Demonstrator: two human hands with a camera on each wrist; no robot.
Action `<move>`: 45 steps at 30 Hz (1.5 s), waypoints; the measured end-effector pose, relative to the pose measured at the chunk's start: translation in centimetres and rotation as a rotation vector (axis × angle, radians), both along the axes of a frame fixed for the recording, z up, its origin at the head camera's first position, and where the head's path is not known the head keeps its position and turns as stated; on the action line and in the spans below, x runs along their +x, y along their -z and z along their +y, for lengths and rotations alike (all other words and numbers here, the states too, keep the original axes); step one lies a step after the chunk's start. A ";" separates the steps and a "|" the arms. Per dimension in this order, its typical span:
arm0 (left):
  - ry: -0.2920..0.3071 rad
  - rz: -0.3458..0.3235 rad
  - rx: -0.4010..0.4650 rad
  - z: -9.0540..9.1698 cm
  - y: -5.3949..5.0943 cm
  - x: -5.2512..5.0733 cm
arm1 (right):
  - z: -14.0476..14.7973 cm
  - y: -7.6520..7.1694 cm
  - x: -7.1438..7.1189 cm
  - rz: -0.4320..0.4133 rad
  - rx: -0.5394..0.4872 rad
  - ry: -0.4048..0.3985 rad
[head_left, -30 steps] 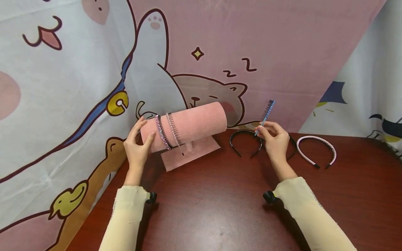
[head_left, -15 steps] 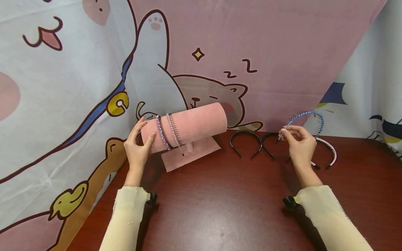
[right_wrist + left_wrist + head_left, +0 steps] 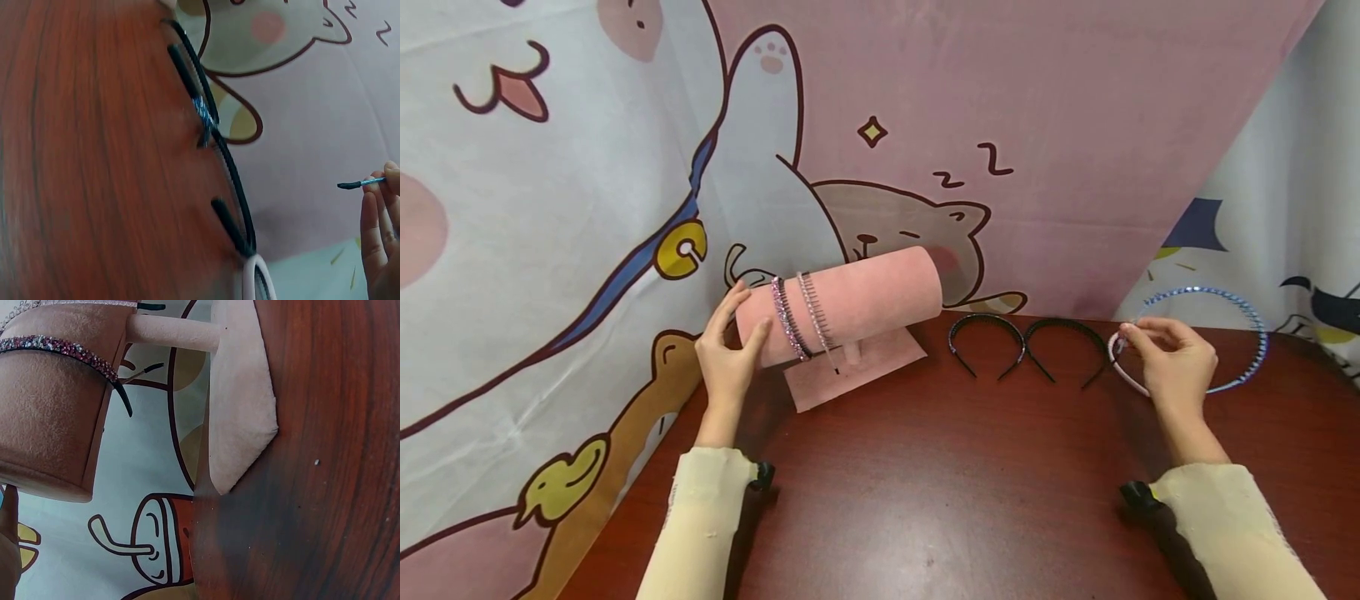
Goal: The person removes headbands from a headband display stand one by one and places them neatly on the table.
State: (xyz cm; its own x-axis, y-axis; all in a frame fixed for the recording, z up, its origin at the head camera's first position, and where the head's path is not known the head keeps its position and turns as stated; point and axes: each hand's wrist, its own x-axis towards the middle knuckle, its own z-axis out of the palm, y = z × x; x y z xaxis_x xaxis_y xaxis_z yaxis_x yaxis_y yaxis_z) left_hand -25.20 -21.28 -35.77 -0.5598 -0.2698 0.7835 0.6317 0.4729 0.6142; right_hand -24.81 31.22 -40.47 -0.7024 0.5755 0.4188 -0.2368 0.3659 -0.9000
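So my left hand has thumb and fingers curved round the near end of the pink roll; the fingertips behind it are hidden, and the left wrist view catches just a sliver of a digit at its edge. Next along, a glittery headband and a clear toothed headband hug the roll, their far sides out of sight. Then two dark headbands lie side by side on the table, and a pale pink headband is partly covered by my right hand. That hand pinches one end of the blue headband, its loop out to the right (can't tell if it's touching the table, honestly). The right wrist view shows only its dark tip and a bit of blue, rest cut off.
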 end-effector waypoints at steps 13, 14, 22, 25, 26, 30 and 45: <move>0.005 -0.013 0.002 -0.1 0.1 0.0 | 4.7 1.3 1.4 -0.168 0.027 0.051; 0.006 -0.013 0.003 -0.1 0.1 0.0 | 5.1 1.4 1.5 -0.186 0.047 0.064; 0.007 -0.010 0.004 -0.1 0.0 0.1 | 8.3 1.8 2.5 -0.323 0.117 0.126; 0.003 -0.015 -0.003 -0.8 1.0 -0.8 | 9.2 2.2 2.8 -0.376 0.208 0.177; 0.003 -0.017 -0.003 -0.8 1.0 -0.8 | 9.4 2.3 2.9 -0.375 0.231 0.186; 0.001 -0.019 -0.004 -0.6 0.7 -0.5 | 10.1 2.4 3.2 -0.397 0.284 0.214; 0.005 -0.012 0.001 -0.1 0.0 0.1 | 13.4 3.9 3.9 -0.602 0.455 0.128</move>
